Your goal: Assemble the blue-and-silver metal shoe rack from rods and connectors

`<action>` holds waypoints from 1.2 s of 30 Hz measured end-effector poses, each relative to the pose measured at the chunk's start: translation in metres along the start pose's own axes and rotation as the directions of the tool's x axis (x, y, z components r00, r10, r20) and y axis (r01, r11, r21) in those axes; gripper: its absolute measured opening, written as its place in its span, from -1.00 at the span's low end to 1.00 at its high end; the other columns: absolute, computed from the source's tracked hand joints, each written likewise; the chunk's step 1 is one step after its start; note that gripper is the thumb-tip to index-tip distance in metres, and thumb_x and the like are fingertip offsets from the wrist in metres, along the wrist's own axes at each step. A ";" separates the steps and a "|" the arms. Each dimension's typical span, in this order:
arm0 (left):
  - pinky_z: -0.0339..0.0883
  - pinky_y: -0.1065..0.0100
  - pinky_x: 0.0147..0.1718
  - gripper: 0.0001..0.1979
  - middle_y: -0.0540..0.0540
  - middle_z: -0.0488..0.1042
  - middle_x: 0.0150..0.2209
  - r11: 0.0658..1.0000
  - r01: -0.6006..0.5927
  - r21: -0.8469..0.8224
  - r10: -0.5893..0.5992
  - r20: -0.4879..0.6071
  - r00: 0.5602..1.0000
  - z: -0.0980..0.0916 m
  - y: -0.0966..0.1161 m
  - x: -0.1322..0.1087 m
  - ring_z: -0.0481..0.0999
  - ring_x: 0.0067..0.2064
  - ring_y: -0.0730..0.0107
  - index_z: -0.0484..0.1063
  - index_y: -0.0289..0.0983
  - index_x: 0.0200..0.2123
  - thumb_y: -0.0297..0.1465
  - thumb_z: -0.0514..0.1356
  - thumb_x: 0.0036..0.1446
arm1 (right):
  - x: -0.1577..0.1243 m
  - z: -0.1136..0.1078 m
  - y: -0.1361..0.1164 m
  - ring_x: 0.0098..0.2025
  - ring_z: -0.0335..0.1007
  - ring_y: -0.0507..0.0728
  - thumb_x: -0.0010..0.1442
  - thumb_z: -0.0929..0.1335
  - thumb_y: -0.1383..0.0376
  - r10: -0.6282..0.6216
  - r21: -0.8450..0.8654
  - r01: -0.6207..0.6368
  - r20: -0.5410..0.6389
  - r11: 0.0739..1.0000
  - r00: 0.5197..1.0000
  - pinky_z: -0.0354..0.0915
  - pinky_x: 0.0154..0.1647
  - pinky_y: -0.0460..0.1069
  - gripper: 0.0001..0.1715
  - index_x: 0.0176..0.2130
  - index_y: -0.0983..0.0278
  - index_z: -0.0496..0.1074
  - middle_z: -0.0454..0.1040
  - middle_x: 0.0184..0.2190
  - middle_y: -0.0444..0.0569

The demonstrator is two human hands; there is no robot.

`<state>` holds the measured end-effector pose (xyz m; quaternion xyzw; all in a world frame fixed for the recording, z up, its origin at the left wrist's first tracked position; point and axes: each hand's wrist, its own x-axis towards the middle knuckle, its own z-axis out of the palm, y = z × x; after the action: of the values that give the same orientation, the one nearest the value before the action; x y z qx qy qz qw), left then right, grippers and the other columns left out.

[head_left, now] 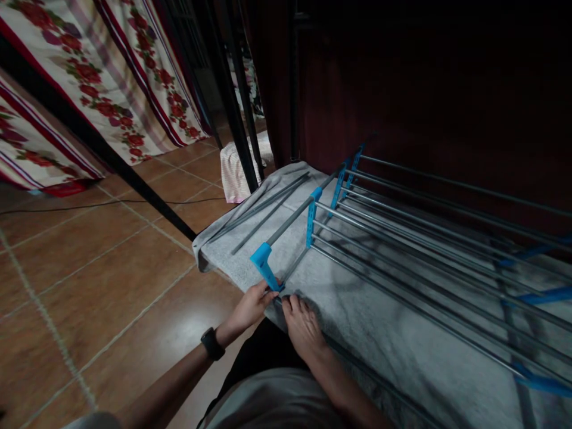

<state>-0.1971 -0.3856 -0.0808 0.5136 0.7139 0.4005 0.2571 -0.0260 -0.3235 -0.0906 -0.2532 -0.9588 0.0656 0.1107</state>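
A partly assembled rack of grey metal tubes (384, 268) and blue plastic joints lies on a grey cloth-covered surface. At its near left corner is an angled blue plastic connector (265, 266), fitted on the end of a thick grey tube (290, 220). My left hand (254, 305), with a black watch on the wrist, pinches the connector's lower end. Close beside it, my right hand (302, 325) has its fingers curled over a metal tube (379, 375) that runs toward the lower right. The tube's end meets the connector's tip; whether it is inserted cannot be made out.
Loose grey tubes (263, 208) lie on the grey cloth (250, 262) at the left. Black metal posts (235, 107) stand beyond, and a dark slanting bar (134, 179) crosses the tiled floor (147, 274). A floral curtain (102, 89) hangs at upper left. A dark panel (402, 89) rises behind.
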 end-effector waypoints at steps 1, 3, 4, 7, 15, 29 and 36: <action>0.40 0.18 0.00 -0.74 -0.17 0.55 -0.08 1.000 -0.002 0.008 0.002 0.016 1.000 -0.002 0.000 0.001 0.53 -0.03 0.19 0.44 -0.28 -0.13 -0.26 0.10 0.23 | 0.002 0.000 -0.001 -0.14 0.41 0.23 0.23 0.23 0.56 -0.004 -0.011 0.004 0.006 1.000 1.000 0.40 -0.22 0.08 -0.55 0.05 0.25 0.33 0.43 -0.12 0.08; 0.41 0.19 -0.02 -0.76 -0.19 0.55 -0.08 1.000 0.000 0.019 0.000 0.027 1.000 -0.004 -0.001 0.002 0.54 -0.04 0.18 0.43 -0.29 -0.15 -0.27 0.10 0.23 | 0.004 0.000 -0.001 -0.17 0.43 0.21 0.23 0.20 0.58 0.000 -0.021 0.001 0.023 1.000 1.000 0.40 -0.28 0.05 -0.58 0.01 0.26 0.34 0.43 -0.10 0.09; 0.41 0.19 -0.03 -0.77 -0.20 0.55 -0.08 1.000 0.001 0.024 -0.002 0.027 1.000 -0.005 -0.001 0.002 0.54 -0.04 0.19 0.42 -0.29 -0.15 -0.28 0.09 0.24 | 0.004 0.000 -0.001 -0.21 0.44 0.20 0.23 0.18 0.58 0.006 -0.021 -0.005 0.031 1.000 1.000 0.39 -0.32 0.03 -0.58 -0.01 0.26 0.34 0.42 -0.09 0.09; 0.40 0.20 -0.02 -0.77 -0.21 0.54 -0.06 0.999 -0.002 0.042 0.001 0.023 1.000 -0.007 0.001 0.003 0.53 -0.02 0.20 0.40 -0.28 -0.13 -0.29 0.07 0.25 | 0.002 0.001 0.000 -0.30 0.46 0.15 0.22 0.14 0.59 0.007 -0.001 -0.007 0.047 1.000 0.999 0.38 -0.37 0.00 -0.57 -0.03 0.28 0.33 0.43 -0.06 0.11; 0.38 0.20 0.00 -0.79 -0.21 0.51 -0.05 0.998 -0.022 0.053 0.018 0.061 0.998 -0.012 -0.002 0.007 0.51 -0.01 0.19 0.41 -0.28 -0.13 -0.31 0.06 0.26 | 0.005 -0.002 0.007 -0.28 0.50 0.13 0.29 0.14 0.53 0.006 0.100 -0.027 0.205 0.995 0.979 0.38 -0.28 -0.01 -0.35 0.30 0.17 0.11 0.46 -0.06 0.09; 0.38 0.21 0.00 -0.76 -0.17 0.51 -0.03 0.999 -0.025 0.034 0.022 0.077 0.997 -0.013 -0.008 0.007 0.49 0.00 0.19 0.43 -0.25 -0.10 -0.27 0.07 0.28 | 0.017 -0.007 0.022 -0.12 0.50 0.18 0.40 0.13 0.36 0.057 0.231 -0.152 0.372 0.961 0.927 0.34 -0.13 0.01 -0.36 0.38 0.00 -0.02 0.47 0.01 0.03; 0.40 0.19 0.02 -0.74 -0.17 0.49 0.02 1.000 0.020 0.019 -0.021 0.088 0.996 -0.010 -0.017 0.006 0.50 0.02 0.18 0.43 -0.24 -0.04 -0.30 0.13 0.23 | 0.014 -0.008 0.020 -0.16 0.50 0.13 0.45 0.12 0.27 0.076 0.214 -0.150 0.321 0.965 0.944 0.34 -0.19 -0.04 -0.54 0.28 0.11 0.19 0.49 -0.03 0.03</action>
<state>-0.2157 -0.3861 -0.0887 0.5257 0.7108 0.3683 0.2876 -0.0266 -0.2981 -0.0841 -0.2796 -0.9335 0.2241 -0.0161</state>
